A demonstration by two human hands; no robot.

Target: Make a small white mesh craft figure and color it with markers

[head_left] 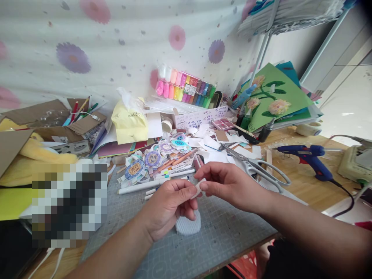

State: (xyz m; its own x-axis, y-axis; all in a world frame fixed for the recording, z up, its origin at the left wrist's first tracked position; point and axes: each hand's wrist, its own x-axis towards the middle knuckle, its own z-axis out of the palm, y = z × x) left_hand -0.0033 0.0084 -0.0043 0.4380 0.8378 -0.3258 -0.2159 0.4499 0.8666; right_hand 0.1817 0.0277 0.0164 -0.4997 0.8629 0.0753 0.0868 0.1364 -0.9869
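Note:
Between my two hands is a small whitish piece (pixel 198 188), too small to identify. My left hand (pixel 171 203) pinches its lower left side between thumb and fingers. From the right, the thumb and fingertips of my right hand (pixel 223 184) close on its upper side. Under my left fingers, a pale, bumpy-textured rounded object (pixel 188 224) lies on the grey cutting mat (pixel 221 240). Behind my hands are white marker pens (pixel 145 186) and a heap of paper scraps with round blue and purple pieces (pixel 152 158).
Large grey-handled scissors (pixel 255 166) lie right of my right hand. A blue glue gun (pixel 314 155) with its cord is farther right. Yellow tissue pack (pixel 130 122), coloured clay packs (pixel 186 87) and a green flower card (pixel 276 95) stand behind. An open cardboard box (pixel 17 151) is at left.

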